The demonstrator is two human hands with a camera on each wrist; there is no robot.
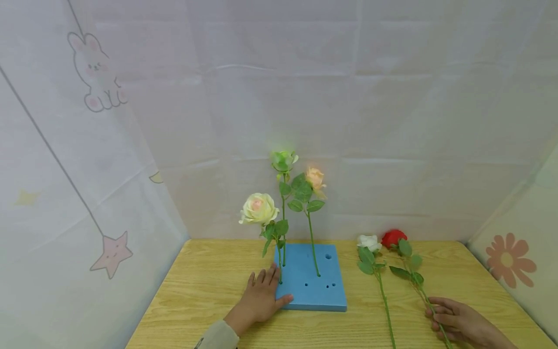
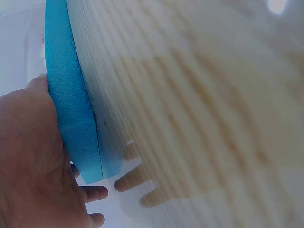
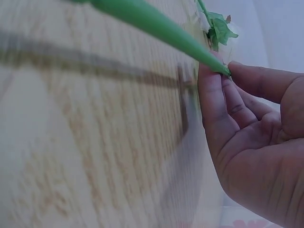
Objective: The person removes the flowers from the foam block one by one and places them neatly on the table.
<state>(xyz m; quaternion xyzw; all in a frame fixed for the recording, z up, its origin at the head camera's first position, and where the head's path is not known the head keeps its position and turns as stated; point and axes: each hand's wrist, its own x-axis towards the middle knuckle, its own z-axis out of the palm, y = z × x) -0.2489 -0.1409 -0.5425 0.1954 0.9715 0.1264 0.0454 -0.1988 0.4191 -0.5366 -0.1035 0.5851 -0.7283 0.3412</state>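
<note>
A blue foam block (image 1: 305, 296) lies on the table, and my left hand (image 1: 263, 296) rests against its left edge, fingers spread and thumb on its front corner. The left wrist view shows that hand (image 2: 33, 156) beside the block's side (image 2: 71, 80). Three artificial roses stand in the block's holes: a cream rose (image 1: 259, 209), a green rose (image 1: 283, 161) and a peach rose (image 1: 316, 179). My right hand (image 1: 462, 321) pinches the stem of a red rose (image 1: 394, 238) between thumb and fingers. That green stem (image 3: 161, 31) crosses the right wrist view.
A white rose (image 1: 369, 243) lies on the table between the block and the red rose, its stem toward the front edge. Several holes (image 1: 328, 256) show in the block's top. A pale curtain (image 1: 244, 121) stands behind the wooden table (image 1: 196, 276).
</note>
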